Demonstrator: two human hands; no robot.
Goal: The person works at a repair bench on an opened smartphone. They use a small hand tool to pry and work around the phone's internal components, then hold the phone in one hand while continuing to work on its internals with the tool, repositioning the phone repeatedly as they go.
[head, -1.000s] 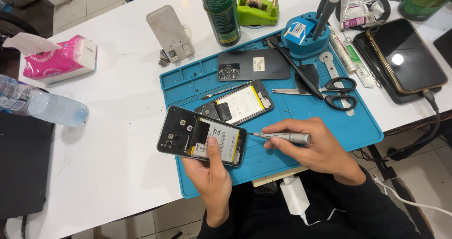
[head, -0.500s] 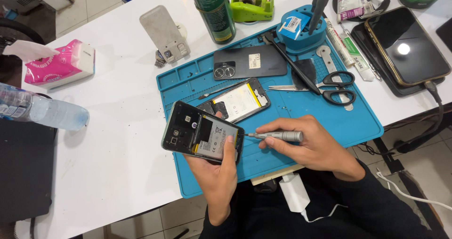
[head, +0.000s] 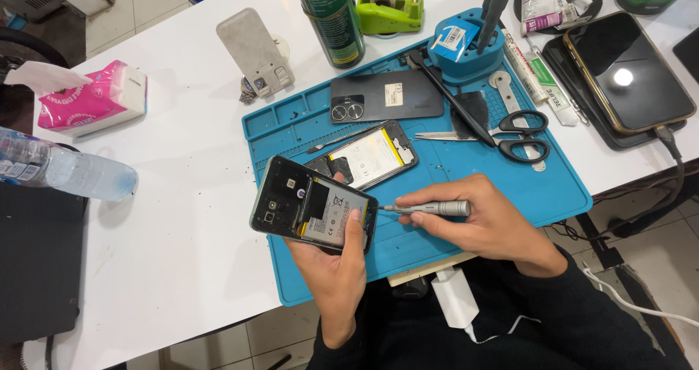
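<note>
Left hand (head: 331, 268) grips an opened phone (head: 313, 211) at lower centre of frame, lifted and tilted above the blue mat (head: 561, 188). Fingers wrap its lower edge, thumb lies on the battery. Back cover off; camera end points left.

Right hand (head: 484, 224) pinches a slim grey screwdriver (head: 426, 209) between thumb and fingers, shaft near horizontal, tip at the phone's right edge. Whether the tip sits in a screw head cannot be told at this size.

Doing the step well, as judged:
- keep the shaft square to the screw, light axial push, so the head does not strip;
- the phone hangs unsupported in the palm; resting it on the mat would steady it;
- keep the thumb off the battery's soft face;
- a loosened screw belongs in the small wells at the mat's upper left edge.

Around:
- second phone (head: 370, 155), also open, flat on the mat just above the held one, close to it;
- black back cover (head: 389, 97) above that;
- scissors (head: 510, 133) and a long black tool to the right;
- blue tool holder (head: 466, 46), green can (head: 331, 17), tape dispenser (head: 389, 6) at top;
- tissue pack (head: 91, 97) and water bottle (head: 65, 170) at left on the white tabletop (head: 182, 217);
- dark tablet (head: 626, 71) at upper right.

In the way: the second phone crowds the left hand; the scissors lie near the right hand's reach.
</note>
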